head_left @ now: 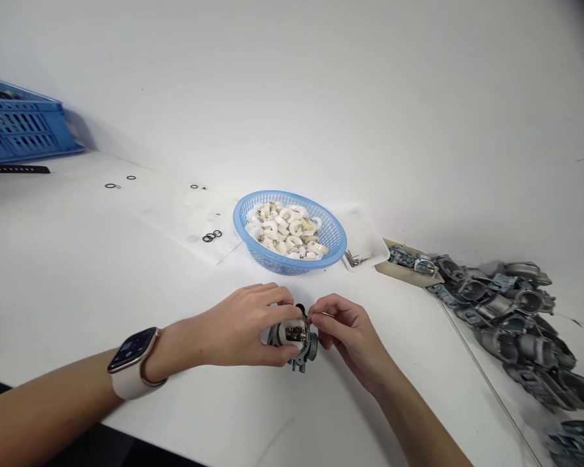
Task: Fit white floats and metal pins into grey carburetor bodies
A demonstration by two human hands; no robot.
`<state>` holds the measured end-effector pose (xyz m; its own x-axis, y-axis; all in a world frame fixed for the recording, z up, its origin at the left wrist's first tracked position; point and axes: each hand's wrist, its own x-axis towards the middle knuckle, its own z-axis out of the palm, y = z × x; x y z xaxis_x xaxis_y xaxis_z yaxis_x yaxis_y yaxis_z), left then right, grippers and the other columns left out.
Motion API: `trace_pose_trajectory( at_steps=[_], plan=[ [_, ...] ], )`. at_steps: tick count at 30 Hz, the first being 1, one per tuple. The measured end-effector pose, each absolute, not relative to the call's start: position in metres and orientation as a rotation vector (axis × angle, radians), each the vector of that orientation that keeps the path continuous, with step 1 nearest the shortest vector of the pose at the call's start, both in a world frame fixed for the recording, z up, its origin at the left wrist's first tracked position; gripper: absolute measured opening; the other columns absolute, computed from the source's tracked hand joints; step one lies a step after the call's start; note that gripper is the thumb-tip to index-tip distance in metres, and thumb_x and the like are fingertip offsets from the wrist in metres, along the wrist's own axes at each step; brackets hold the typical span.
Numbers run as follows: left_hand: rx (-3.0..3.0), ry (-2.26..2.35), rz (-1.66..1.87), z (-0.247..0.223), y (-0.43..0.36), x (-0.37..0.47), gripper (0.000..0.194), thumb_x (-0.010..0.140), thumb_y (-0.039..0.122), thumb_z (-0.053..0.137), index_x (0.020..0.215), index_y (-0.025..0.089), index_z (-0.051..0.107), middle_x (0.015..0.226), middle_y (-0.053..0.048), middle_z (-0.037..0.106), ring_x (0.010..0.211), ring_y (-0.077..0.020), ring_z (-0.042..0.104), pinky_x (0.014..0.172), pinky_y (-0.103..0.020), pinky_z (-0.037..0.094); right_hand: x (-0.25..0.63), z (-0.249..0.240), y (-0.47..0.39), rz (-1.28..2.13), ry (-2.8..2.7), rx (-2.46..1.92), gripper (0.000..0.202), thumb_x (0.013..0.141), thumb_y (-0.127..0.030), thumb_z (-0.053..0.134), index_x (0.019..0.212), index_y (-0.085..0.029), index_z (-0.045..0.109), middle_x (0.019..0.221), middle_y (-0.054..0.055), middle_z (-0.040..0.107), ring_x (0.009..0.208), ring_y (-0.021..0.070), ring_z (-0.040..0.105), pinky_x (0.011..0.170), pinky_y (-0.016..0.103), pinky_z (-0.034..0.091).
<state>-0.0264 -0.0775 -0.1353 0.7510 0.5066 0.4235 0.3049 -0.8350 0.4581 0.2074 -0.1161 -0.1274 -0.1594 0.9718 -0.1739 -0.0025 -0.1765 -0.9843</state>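
Note:
A grey metal carburetor (pixel 312 347) stands on the white table with its inside facing up. A white float (pixel 285 332) sits on top of it, around brass parts. My left hand (pixel 253 324) grips the carburetor and float from the left, fingertips at the back and thumb at the front. My right hand (pixel 345 324) is closed in a pinch at the carburetor's right side. Between its thumb and forefinger shows a thin pin (pixel 328 315), mostly hidden by the fingers.
Behind my hands stands a blue basket (pixel 338 250) of white floats. Right of it are a white tray (pixel 367 224) with thin pins, a beige box (pixel 409 279) of metal parts and a heap of carburetor bodies (pixel 506 318). Black O-rings (pixel 212 237) and a blue crate (pixel 24 130) lie left.

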Motion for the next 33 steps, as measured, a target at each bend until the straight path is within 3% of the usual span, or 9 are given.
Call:
trace_pose_trajectory(
  at_steps=[17,24,29,33],
  plan=[
    [2.604,0.632,0.76,-0.131,-0.08,-0.027,0.025,0.089,0.03,0.071,0.112,0.021,0.068,0.105,-0.003,0.067,0.086,-0.0189,0.062,0.078,-0.033,0.049,0.204,-0.125,-0.119,1.497,-1.143,-1.283,0.024,0.078,-0.037,0.087,0.084,-0.02,0.072,0.071,-0.004,0.057,0.057,0.0077,0.046,0.054,0.022,0.038],
    [2.517,0.61,0.726,-0.133,-0.079,-0.029,0.025,0.091,0.033,0.074,0.112,0.022,0.067,0.112,-0.003,0.066,0.094,-0.0182,0.063,0.081,-0.031,0.049,0.194,-0.126,-0.126,1.173,-1.317,-1.337,0.029,0.083,-0.043,0.08,0.102,-0.023,0.072,0.086,0.003,0.07,0.062,0.0123,0.049,0.055,0.027,0.042],
    [2.513,0.602,0.744,-0.132,-0.079,-0.028,0.024,0.091,0.032,0.073,0.112,0.021,0.067,0.111,-0.004,0.066,0.095,-0.0189,0.063,0.083,-0.031,0.049,0.197,-0.131,-0.13,0.837,-1.658,-1.346,0.014,0.095,-0.034,0.065,0.103,-0.025,0.073,0.083,0.002,0.071,0.062,0.0142,0.053,0.059,0.029,0.047],
    [2.516,0.575,0.778,-0.133,-0.078,-0.028,0.027,0.091,0.03,0.073,0.116,0.02,0.066,0.112,-0.004,0.066,0.095,-0.0188,0.063,0.084,-0.031,0.05,0.204,-0.133,-0.132,0.592,-1.937,-1.217,0.021,0.103,-0.024,0.05,0.115,-0.026,0.067,0.096,0.004,0.074,0.069,0.0156,0.062,0.062,0.029,0.051]
  ],
)
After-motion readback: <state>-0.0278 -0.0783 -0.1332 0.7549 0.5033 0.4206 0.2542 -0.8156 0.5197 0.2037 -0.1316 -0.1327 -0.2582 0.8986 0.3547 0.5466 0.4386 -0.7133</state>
